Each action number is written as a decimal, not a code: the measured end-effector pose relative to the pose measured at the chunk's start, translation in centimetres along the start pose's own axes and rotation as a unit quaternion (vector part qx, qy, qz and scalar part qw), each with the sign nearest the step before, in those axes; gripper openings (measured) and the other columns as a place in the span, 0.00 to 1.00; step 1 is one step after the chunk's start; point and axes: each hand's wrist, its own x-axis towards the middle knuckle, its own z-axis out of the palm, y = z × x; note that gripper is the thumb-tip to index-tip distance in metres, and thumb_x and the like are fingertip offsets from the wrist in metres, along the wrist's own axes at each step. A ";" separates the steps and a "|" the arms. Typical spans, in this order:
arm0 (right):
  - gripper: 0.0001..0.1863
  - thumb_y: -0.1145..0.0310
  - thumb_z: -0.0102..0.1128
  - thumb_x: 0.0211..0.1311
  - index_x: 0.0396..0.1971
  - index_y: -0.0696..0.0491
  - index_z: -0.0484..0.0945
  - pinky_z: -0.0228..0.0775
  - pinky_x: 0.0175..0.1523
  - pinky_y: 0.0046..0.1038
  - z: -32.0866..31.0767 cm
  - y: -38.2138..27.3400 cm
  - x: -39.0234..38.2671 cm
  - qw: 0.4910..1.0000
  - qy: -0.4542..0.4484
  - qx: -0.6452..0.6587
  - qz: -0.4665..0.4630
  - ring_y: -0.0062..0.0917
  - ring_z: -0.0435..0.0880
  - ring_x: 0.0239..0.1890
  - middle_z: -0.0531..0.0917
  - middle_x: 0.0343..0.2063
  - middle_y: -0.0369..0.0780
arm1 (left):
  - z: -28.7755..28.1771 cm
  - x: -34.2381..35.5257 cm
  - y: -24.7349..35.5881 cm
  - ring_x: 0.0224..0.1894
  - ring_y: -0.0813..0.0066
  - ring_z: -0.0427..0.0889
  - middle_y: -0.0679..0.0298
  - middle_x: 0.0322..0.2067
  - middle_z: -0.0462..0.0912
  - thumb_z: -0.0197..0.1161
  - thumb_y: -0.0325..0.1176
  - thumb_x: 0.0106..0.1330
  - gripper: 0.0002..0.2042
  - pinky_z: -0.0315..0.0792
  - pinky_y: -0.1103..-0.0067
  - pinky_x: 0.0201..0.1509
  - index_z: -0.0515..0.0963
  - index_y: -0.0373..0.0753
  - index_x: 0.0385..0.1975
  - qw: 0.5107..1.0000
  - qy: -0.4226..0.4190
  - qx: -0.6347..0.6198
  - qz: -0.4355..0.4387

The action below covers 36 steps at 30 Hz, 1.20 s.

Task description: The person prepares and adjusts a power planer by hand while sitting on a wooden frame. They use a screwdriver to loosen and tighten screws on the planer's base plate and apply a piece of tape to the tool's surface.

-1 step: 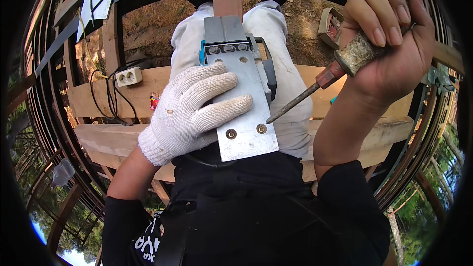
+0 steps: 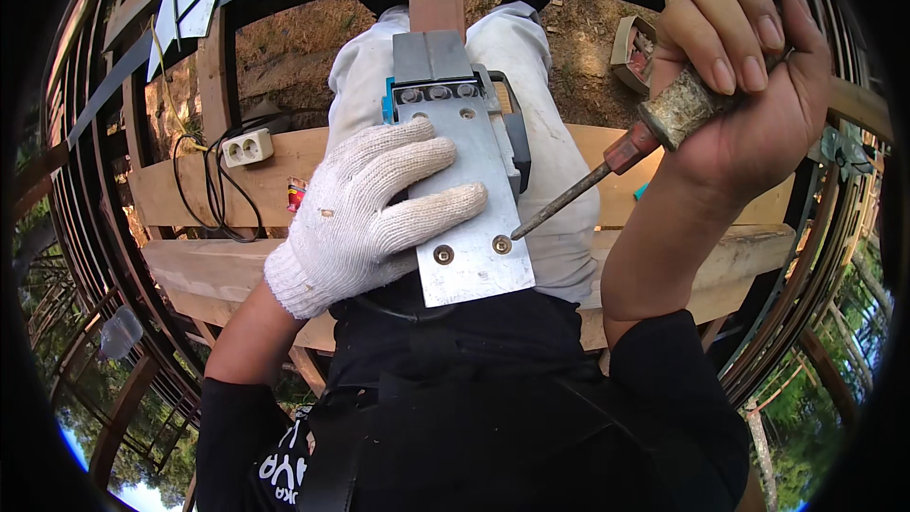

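A black shirt [image 2: 531, 398] filled the space between the forearms, white lettering [image 2: 284, 474] across its left sleeve, partly folded out of sight. Wooden boards [image 2: 682, 265] ran behind both wrists. An upturned power planer [image 2: 479, 156] lay across the lap, under the left hand [image 2: 365, 204] and left of the right hand. The gloved left hand lay spread over its metal plate. The bare right hand [image 2: 749, 85], raised, curled its fingers around the worn handle of a screwdriver [image 2: 629, 150]; its tip reached the nearer of two recessed screws [image 2: 501, 245], though contact could not be told. Beyond the left hand sat a white socket block [image 2: 248, 148] and a small red packet [image 2: 297, 193], its print too small to read.
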 end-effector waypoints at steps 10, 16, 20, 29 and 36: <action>0.15 0.64 0.43 0.81 0.48 0.58 0.77 0.65 0.18 0.23 1.1 2.7 -1.7 0.997 0.033 -0.055 -0.053 0.16 0.67 0.14 0.70 0.21 0.33 | -0.5 -0.7 3.4 0.63 0.52 0.81 0.59 0.55 0.84 0.79 0.37 0.49 0.29 0.73 0.56 0.66 0.83 0.49 0.56 0.999 0.013 -0.023 -0.023; 0.15 0.64 0.44 0.81 0.48 0.56 0.79 0.66 0.15 0.23 1.7 4.2 -1.3 0.993 0.088 0.000 -0.084 0.16 0.67 0.11 0.70 0.19 0.32 | 1.1 -1.8 3.5 0.63 0.53 0.81 0.60 0.55 0.84 0.79 0.36 0.49 0.28 0.71 0.55 0.68 0.84 0.46 0.54 0.996 0.069 -0.021 -0.043; 0.15 0.64 0.44 0.81 0.48 0.56 0.79 0.67 0.15 0.22 2.9 4.6 -1.1 0.987 0.126 -0.051 -0.084 0.15 0.67 0.11 0.70 0.18 0.32 | 1.1 -1.9 3.5 0.63 0.54 0.81 0.60 0.55 0.85 0.79 0.35 0.48 0.28 0.71 0.55 0.69 0.85 0.45 0.54 0.996 0.079 -0.021 -0.046; 0.21 0.58 0.42 0.82 0.58 0.59 0.74 0.77 0.27 0.30 -0.1 5.7 2.6 0.947 -0.286 0.140 0.046 0.24 0.77 0.20 0.76 0.26 0.40 | 1.0 -1.6 3.7 0.61 0.55 0.83 0.61 0.53 0.85 0.79 0.34 0.47 0.28 0.71 0.54 0.68 0.85 0.46 0.53 0.996 0.075 -0.020 -0.045; 0.23 0.56 0.41 0.83 0.57 0.61 0.73 0.78 0.30 0.32 1.1 7.1 2.6 0.951 -0.293 0.101 0.008 0.26 0.78 0.22 0.77 0.27 0.41 | 1.2 -1.6 3.5 0.59 0.55 0.84 0.62 0.51 0.86 0.78 0.34 0.48 0.26 0.72 0.56 0.67 0.86 0.46 0.52 0.995 0.092 -0.020 -0.040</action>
